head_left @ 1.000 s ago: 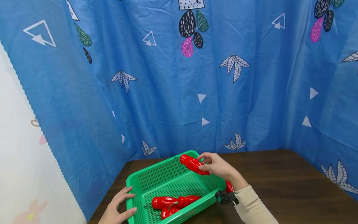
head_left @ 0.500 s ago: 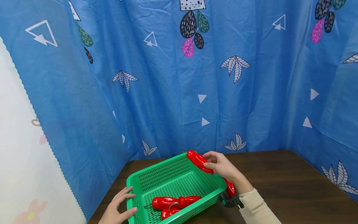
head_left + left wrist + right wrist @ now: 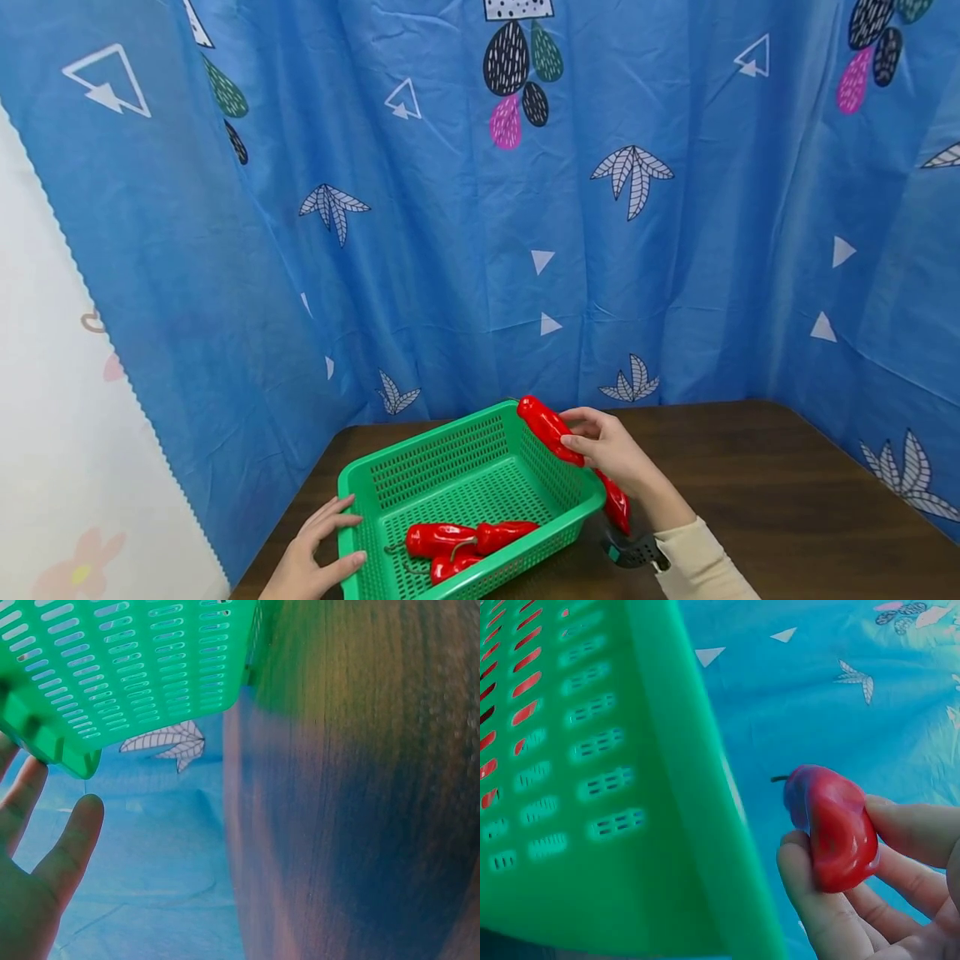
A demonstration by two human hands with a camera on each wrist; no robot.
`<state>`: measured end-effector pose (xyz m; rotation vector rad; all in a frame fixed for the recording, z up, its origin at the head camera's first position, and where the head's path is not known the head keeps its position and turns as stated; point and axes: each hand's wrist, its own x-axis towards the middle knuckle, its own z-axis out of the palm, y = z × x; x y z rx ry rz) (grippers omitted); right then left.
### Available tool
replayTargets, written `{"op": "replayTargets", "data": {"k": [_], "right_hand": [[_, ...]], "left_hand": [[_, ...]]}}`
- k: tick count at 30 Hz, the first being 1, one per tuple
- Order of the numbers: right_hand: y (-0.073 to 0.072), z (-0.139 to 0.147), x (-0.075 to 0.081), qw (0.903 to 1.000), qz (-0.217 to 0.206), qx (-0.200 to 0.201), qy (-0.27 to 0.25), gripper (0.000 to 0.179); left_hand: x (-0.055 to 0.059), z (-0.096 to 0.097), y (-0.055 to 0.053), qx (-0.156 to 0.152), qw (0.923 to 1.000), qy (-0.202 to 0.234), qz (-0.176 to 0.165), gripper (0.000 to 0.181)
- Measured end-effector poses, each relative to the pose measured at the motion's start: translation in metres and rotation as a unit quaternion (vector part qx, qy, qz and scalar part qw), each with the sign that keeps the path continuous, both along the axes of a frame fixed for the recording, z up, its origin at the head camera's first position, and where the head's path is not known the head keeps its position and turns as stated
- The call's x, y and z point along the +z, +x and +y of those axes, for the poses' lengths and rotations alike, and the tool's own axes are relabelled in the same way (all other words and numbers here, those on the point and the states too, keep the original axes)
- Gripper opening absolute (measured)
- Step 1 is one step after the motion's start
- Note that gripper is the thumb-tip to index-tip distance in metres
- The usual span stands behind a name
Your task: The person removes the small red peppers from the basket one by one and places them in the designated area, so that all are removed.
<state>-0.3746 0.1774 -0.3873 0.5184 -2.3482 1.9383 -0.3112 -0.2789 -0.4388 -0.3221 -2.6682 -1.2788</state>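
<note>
A glossy red chili pepper (image 3: 551, 431) is pinched between the thumb and fingers of my right hand (image 3: 609, 446), above the right end of a green slotted basket (image 3: 420, 443). In the right wrist view this pepper (image 3: 832, 827) shows its short dark stem, beside the basket's rim. My left hand (image 3: 309, 550) touches the basket's left rim, its fingers spread and fairly straight. From the left wrist, the fingers of that hand (image 3: 34, 847) appear below the basket's edge. Several red peppers (image 3: 441, 540) lie together inside the basket at its near side.
Another red pepper (image 3: 617, 502) is on the dark wooden table (image 3: 780, 492), just right of the basket and partly hidden by the right forearm. A blue patterned curtain (image 3: 450, 250) hangs behind the table, with white cloth (image 3: 75, 400) at the left.
My right hand has moved to the right with its pepper, from over the basket's inside to its right rim. More of the pepper on the table shows. My left hand has stayed put.
</note>
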Motion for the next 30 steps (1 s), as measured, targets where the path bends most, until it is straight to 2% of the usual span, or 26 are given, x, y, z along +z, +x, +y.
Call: {"op": "replayTargets", "data": {"k": [13, 23, 30], "right_hand": [[0.006, 0.024, 0.002, 0.9980, -0.025, -0.044, -0.039, 0.058], [0.006, 0.036, 0.007, 0.9976, -0.037, -0.045, -0.038, 0.066], [0.007, 0.048, 0.000, 0.9965, -0.055, -0.044, -0.045, 0.072]], "left_hand": [[0.002, 0.003, -0.002, -0.009, 1.0000, 0.003, 0.000, 0.042], [0.003, 0.003, 0.000, -0.001, 0.9999, -0.003, 0.016, 0.041], [0.002, 0.002, 0.003, -0.001, 0.9998, -0.004, 0.019, 0.040]]}}
